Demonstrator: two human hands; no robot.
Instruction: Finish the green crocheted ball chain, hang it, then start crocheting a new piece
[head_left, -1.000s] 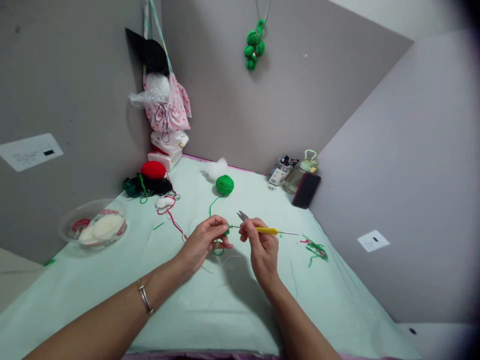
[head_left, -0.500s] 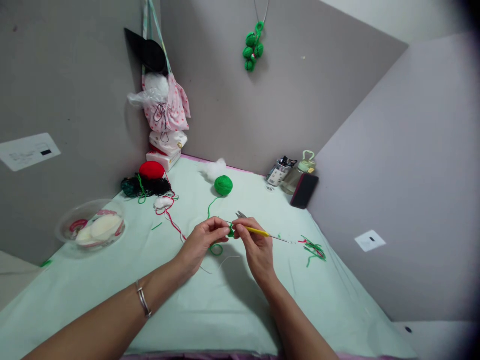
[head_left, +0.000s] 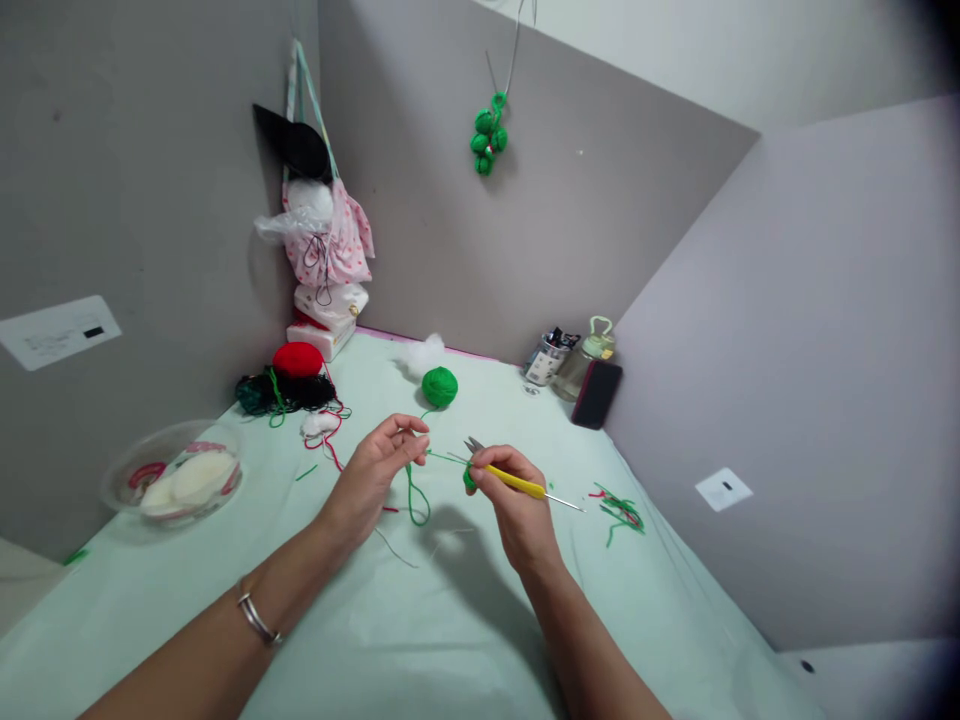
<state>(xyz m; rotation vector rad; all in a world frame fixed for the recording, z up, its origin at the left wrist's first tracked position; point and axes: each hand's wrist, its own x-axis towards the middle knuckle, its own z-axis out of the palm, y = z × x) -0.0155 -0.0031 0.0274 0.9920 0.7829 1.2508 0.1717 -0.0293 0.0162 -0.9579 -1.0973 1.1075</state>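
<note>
Already the right hand (head_left: 517,510) pinches a yellow crochet hook (head_left: 517,484) and a small green piece (head_left: 469,477). Left hand (head_left: 371,475) pinches the green yarn (head_left: 414,495) beside that grip; the ball (head_left: 439,386) beyond looks barely used.

Along my table's (head_left: 450,620) left edge: a clear bowl (head_left: 174,480) of pale rounds, then red yarn (head_left: 298,358) over dark yarn (head_left: 281,392). Far right corner: a jar (head_left: 546,360), a bottle (head_left: 589,352), a dark phone (head_left: 596,393). Right edge: yarn scraps (head_left: 619,509).

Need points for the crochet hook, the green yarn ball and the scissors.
crochet hook (head_left: 516,482), head view, on its yellow handle.
green yarn ball (head_left: 439,386), head view, middle of the ball.
scissors (head_left: 472,445), head view, on the metal blades behind the right hand's fingers.
</note>
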